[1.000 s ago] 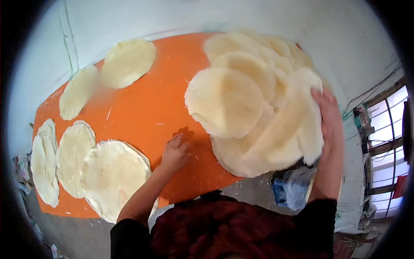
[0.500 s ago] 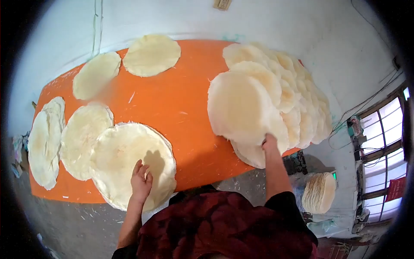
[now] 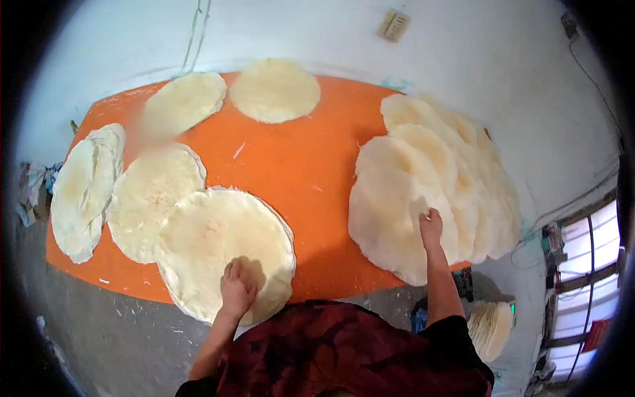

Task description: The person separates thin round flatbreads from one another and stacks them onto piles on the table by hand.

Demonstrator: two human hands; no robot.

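Note:
Over a stack of thin, round, pale dough sheets [image 3: 198, 231] at the table's near edge is my left hand [image 3: 239, 288]. Its fingers are curled close to the top sheet, with a shadow beside them; I cannot tell whether they pinch it. At the right, my right hand [image 3: 431, 225] is closed over the near part of a large pile of overlapping round sheets [image 3: 390, 192]. No sheet shows lifted in its fingers. The front sheet of that pile lies flat, its edge reaching the table's near side.
The table has an orange top [image 3: 317, 178]. Further stacks stand at its left: a folded-looking one [image 3: 83, 192], a middle one [image 3: 155, 198] and a back-left one [image 3: 185, 102]. Another sheet [image 3: 275, 90] lies near the wall. A tall stack [image 3: 491, 327] stands below, right of the table.
My right hand has left the edge of the front sheet, which now lies lower and flatter on the pile. My left hand's spread fingers have curled down over the near stack. The view has shifted.

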